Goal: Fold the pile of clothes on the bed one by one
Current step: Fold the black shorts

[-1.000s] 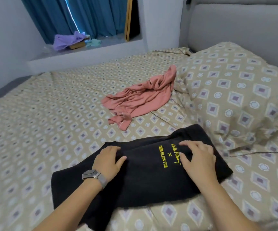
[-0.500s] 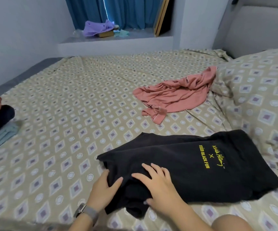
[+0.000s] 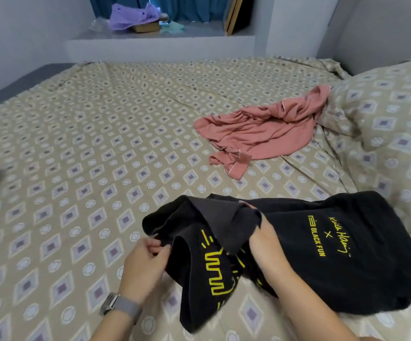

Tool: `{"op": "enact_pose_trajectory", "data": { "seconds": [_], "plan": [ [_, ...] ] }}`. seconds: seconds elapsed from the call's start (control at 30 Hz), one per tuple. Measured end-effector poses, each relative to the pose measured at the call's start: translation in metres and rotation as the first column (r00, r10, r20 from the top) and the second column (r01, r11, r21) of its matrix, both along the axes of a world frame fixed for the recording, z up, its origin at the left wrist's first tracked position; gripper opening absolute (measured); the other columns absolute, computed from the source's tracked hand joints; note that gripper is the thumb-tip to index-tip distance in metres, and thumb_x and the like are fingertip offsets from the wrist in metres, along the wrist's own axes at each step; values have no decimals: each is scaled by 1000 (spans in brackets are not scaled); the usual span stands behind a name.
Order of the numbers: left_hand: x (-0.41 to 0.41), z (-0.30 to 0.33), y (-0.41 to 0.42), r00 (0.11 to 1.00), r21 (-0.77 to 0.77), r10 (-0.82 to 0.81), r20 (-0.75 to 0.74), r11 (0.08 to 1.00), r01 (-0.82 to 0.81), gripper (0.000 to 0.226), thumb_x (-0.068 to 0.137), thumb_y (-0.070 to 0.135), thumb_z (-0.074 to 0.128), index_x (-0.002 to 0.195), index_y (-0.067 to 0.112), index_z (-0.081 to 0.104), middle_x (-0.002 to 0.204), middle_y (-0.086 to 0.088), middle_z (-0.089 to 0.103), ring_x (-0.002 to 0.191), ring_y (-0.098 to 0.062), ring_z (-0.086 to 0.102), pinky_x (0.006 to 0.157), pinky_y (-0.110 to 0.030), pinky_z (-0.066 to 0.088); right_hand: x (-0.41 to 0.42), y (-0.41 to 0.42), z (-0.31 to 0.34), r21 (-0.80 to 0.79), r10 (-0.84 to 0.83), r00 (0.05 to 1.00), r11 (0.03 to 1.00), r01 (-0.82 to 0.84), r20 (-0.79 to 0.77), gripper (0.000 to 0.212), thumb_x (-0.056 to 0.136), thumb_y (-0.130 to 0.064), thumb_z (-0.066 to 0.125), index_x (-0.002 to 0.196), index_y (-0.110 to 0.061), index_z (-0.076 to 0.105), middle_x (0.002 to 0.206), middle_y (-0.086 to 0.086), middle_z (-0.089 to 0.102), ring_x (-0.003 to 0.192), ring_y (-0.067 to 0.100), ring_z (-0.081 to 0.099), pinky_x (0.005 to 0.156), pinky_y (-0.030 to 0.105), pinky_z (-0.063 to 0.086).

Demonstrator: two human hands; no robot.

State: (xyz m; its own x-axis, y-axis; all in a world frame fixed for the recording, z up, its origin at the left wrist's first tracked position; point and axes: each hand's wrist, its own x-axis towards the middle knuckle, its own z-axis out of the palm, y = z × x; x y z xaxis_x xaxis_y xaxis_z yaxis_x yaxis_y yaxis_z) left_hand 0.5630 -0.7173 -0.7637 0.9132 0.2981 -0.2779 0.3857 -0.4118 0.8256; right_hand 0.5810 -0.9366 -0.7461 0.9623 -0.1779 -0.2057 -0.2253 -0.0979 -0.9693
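Beyond, a pink garment (image 3: pixel 261 134) lies crumpled beside the pillow (image 3: pixel 384 134). Our left hand (image 3: pixel 145 264) and right hand (image 3: pixel 266 249) pinch the black shirt (image 3: pixel 347 254), stretched sideways across the near bed (image 3: pixel 88 143).

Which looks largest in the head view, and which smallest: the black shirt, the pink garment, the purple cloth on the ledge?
1. black shirt, though it lies nearest the camera
2. pink garment
3. purple cloth, farthest away, so its real size is unsure
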Motion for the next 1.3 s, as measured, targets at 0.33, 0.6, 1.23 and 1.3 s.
{"op": "enact_pose_trajectory", "data": {
  "seconds": [0.33,0.6,1.23,1.3],
  "plan": [
    [4,-2,-24,927,-566,-144,-348,820,-85,58,81,70,52,86,15,69,69,-6,51,64,-19,46,62,-30,37,-1,-38,-1,465,-213,935,823,328,-283,28,97,-29,55,120,-16,65,106,9,74,99,27,70,95,45,52],
    [6,7,-46,995,-604,94,45,795,-48,48,88,-3,64,121,30,54,116,-8,65,93,-19,69,73,-33,57,-7,-31,-2,189,-108,973,971,148,-203,34,83,-8,68,115,-16,62,96,9,74,87,26,72,83,45,58],
    [16,-5,-13,984,-121,-128,-127,986,112,46,82,23,75,122,15,54,107,-3,67,98,-18,65,94,-35,50,5,-29,-10,-65,-72,993,996,66,-90,70,85,-28,73,144,-23,37,125,-6,57,114,14,56,92,28,44],
    [21,2,-9,1000,-174,-3,30,985,8,35,88,11,66,120,20,54,113,-7,64,96,-15,63,86,-29,50,6,-29,-9,-104,-95,993,991,87,-73,62,89,-25,68,144,-22,38,128,-3,56,115,14,53,93,28,42]
  ]
}}
